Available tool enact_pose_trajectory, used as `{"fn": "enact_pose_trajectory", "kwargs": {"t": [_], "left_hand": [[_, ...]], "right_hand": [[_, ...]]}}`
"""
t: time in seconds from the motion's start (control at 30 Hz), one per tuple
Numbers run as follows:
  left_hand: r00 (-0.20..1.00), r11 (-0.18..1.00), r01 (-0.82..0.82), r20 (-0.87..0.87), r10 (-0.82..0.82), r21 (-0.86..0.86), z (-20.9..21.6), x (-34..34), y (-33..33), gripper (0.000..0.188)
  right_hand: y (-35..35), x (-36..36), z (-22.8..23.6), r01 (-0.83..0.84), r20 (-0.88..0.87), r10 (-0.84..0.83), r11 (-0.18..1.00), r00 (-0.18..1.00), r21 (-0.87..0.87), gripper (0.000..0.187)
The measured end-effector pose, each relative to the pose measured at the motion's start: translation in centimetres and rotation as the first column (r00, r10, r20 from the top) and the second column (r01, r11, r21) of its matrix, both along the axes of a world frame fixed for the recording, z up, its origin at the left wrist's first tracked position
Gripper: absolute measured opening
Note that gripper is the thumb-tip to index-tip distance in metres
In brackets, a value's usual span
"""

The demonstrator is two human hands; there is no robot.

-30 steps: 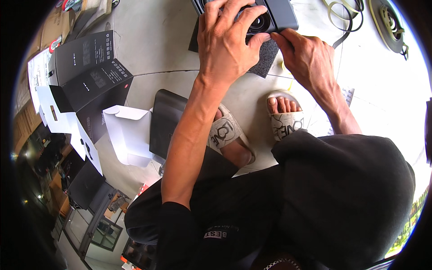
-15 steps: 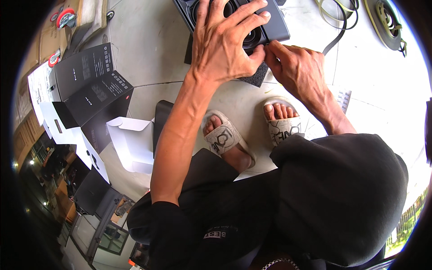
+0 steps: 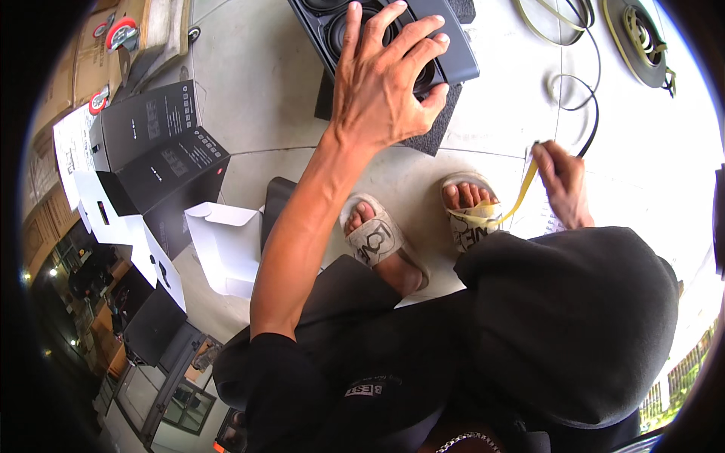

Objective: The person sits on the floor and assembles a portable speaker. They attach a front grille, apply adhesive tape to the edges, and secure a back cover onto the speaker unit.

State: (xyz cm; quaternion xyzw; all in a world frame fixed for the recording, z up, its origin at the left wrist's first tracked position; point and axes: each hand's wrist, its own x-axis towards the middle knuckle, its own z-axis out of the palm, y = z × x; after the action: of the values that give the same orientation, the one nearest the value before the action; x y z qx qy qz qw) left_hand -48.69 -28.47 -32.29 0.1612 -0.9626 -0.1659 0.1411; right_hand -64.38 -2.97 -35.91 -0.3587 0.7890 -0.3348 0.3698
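Note:
A dark grey speaker-like box (image 3: 459, 60) with round black drivers rests on black foam (image 3: 432, 140) at the top of the view. My left hand (image 3: 381, 94) lies across its front with the fingers spread, the thumb by the lower right corner. To the right, just above the floor, my right hand (image 3: 565, 181) is closed on a thin adhesive strip (image 3: 522, 187). The strip's yellow side hangs in a curve toward my right sandal (image 3: 470, 223). Its black length (image 3: 595, 124) runs up from the hand in loops.
A roll of strip (image 3: 642, 45) lies at the far right. An opened black carton (image 3: 170, 162) and a white box insert (image 3: 226, 245) stand on the left. A wheeled wooden trolley (image 3: 155, 38) is at the upper left. Printed paper (image 3: 540, 219) lies partly under my right hand.
My right hand has moved from the box's lower corner down and right, and the yellow strip now shows in it. My left hand stays on the box, which sits slightly lower left in view.

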Motion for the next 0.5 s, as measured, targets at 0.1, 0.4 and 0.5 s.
{"fn": "enact_pose_trajectory", "kwargs": {"t": [0.1, 0.4, 0.5], "left_hand": [[0.999, 0.999, 0.032, 0.0, -0.032, -0.011, 0.2, 0.1, 0.0, 0.047], [0.997, 0.997, -0.026, 0.073, 0.02, 0.078, 2.2, 1.7, -1.5, 0.094], [0.989, 0.999, -0.05, 0.14, 0.048, 0.005, 2.2, 3.3, -1.6, 0.102]], "right_hand": [[-3.4, -0.8, 2.0, 0.034, -0.039, -0.035, 0.999, 0.999, -0.025, 0.03], [-14.8, 0.6, -0.4, -0.284, -0.517, 0.025, 0.859, 0.855, -0.426, 0.065], [-13.9, 0.4, -0.6, -0.246, -0.413, 0.1, 0.915, 0.905, -0.319, 0.066]]}}
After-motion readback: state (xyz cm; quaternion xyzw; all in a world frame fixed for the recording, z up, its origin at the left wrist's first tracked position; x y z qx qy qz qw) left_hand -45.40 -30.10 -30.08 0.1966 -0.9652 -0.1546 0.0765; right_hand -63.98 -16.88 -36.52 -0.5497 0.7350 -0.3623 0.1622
